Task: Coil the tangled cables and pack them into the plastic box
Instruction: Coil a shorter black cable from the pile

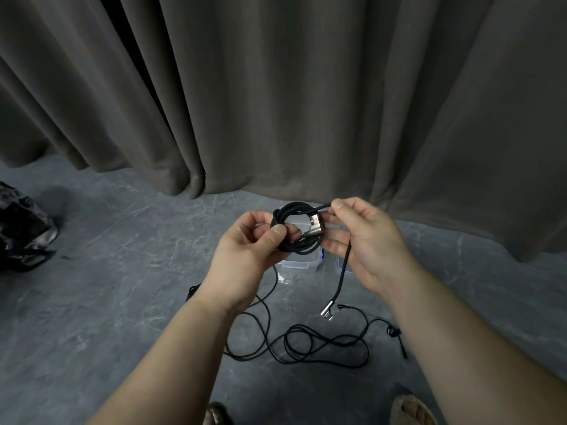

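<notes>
**Coil in my hands, loose cables on the floor**

My left hand grips a coiled black cable, thumb pressed over the front of the loops and fingers curled behind them. My right hand pinches the free tail of that cable between thumb and forefinger just beside the coil; the tail hangs down past my palm and ends in an angled metal plug. A second metal plug sits against the coil itself. Below my hands, near the foot of the curtain, the clear plastic box stands on the grey floor, its lid just beside it. Nearer to me, tangled black cables sprawl loose on the floor. A dark crumpled bag lies by the floor's left edge.
</notes>
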